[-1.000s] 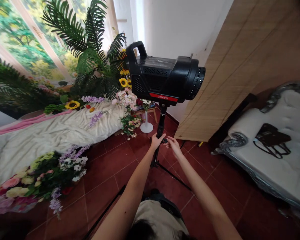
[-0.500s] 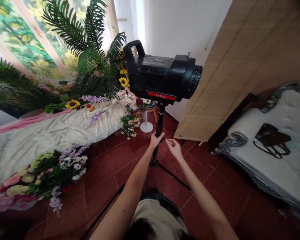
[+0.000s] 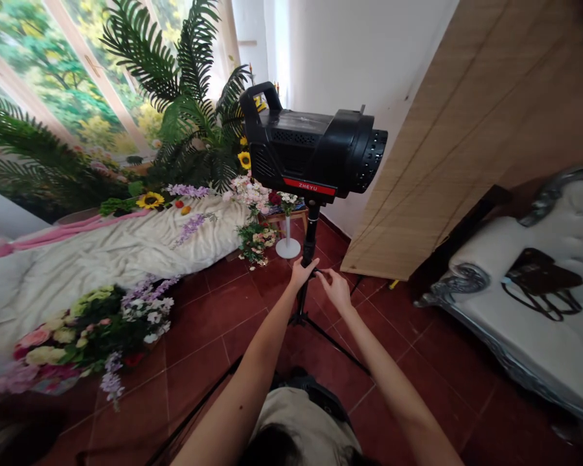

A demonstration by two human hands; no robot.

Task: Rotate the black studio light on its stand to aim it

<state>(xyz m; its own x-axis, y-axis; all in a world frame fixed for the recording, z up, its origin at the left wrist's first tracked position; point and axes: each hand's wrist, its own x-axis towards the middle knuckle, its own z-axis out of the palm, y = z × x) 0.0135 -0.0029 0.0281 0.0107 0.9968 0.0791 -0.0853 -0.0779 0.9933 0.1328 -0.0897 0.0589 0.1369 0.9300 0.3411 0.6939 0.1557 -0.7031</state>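
A black studio light (image 3: 306, 152) with a red label reading ZHEYU sits on top of a black light stand (image 3: 312, 223). Just below the stand's upper joint, my left hand (image 3: 302, 273) is wrapped round the pole. My right hand (image 3: 336, 289) is at the pole's right side, thumb and forefinger pinched on a small dark knob (image 3: 315, 274) that sticks out there. Fingers partly cover the knob. Lower down, the stand's legs (image 3: 337, 343) spread over the floor.
Left, a cream blanket (image 3: 199, 239) covers a low surface, with a flower bouquet (image 3: 82, 330) in front. Palm leaves (image 3: 194, 84) rise behind. A bamboo blind (image 3: 418, 162) hangs at right, beside a white tufted sofa (image 3: 505, 304) bearing a dark bag (image 3: 539, 275). The floor (image 3: 208, 330) is red tile.
My right hand has shifted slightly left, its fingertips now at the knob. The view has swung a little, and the light appears turned slightly. My left hand keeps its grip on the pole.
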